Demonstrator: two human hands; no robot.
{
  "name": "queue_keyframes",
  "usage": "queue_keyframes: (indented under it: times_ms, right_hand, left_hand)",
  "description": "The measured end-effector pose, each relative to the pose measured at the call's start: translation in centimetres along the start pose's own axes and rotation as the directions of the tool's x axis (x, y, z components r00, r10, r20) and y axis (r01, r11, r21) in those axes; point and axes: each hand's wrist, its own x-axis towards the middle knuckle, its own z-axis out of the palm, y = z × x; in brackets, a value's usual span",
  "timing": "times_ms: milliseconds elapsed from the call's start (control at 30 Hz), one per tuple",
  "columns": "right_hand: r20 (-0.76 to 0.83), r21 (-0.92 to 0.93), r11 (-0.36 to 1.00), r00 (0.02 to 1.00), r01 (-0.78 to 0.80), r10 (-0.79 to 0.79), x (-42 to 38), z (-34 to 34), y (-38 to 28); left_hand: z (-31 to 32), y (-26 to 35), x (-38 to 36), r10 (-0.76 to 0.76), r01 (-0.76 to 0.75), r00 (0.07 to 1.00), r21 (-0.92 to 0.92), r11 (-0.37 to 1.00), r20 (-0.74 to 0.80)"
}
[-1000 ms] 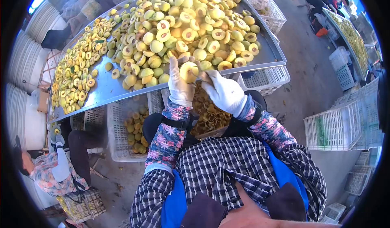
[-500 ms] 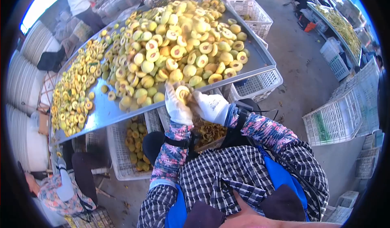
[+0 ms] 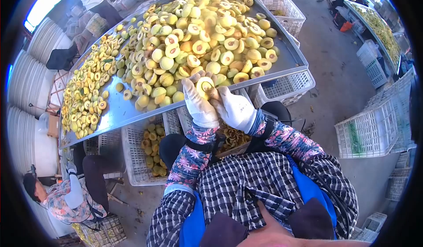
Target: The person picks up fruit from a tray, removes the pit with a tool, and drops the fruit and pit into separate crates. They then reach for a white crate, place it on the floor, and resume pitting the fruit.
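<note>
My left hand (image 3: 199, 104), in a white glove with stained fingertips, is closed around a pale yellow stone fruit half (image 3: 204, 87), its cut face turned up. Close against it is my right hand (image 3: 237, 109), also gloved in white, fingers pinched together at the fruit's right edge. Whatever lies between those fingers is hidden. Both hands are just over the near edge of a metal table (image 3: 115, 115), which bears a large heap of halved yellow-green fruit (image 3: 194, 40). Many of the halves show brown centres.
Below the table stand a white crate of fruit halves (image 3: 154, 154) and a container of thin yellow scraps (image 3: 233, 141). White crates (image 3: 286, 86) flank the table's right end. A co-worker (image 3: 72, 198) sits at lower left; another table (image 3: 374, 27) stands far right.
The view has shifted, so the table and heap sit slightly further right and most things higher. Both hands stay together at the same fruit half, its cut face now more visible.
</note>
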Motion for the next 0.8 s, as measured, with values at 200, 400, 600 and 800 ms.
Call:
queue_keyframes:
  times_ms: [200,400,600,800]
  right_hand:
    - [0.028,-0.047,0.988,0.989,0.147,-0.146,0.1,0.0,1.5]
    - [0.158,-0.081,0.994,0.986,0.073,-0.059,-0.2,0.2,1.5]
    - [-0.043,0.153,0.988,0.999,-0.015,0.022,-0.1,0.9,0.3]
    - [-0.061,0.118,0.993,0.998,0.0,0.007,0.2,1.1,0.3]
  left_hand:
    - [-0.8,0.0,-0.1,0.004,-0.005,1.0,0.073,0.997,0.004]
    - [-1.1,-0.3,-0.2,-0.091,0.091,0.996,0.079,0.993,-0.002]
    - [0.4,0.1,-0.1,-0.019,0.016,0.999,-0.073,0.997,-0.043]
    - [0.2,0.1,-0.3,0.07,-0.071,0.997,0.053,0.996,0.023]
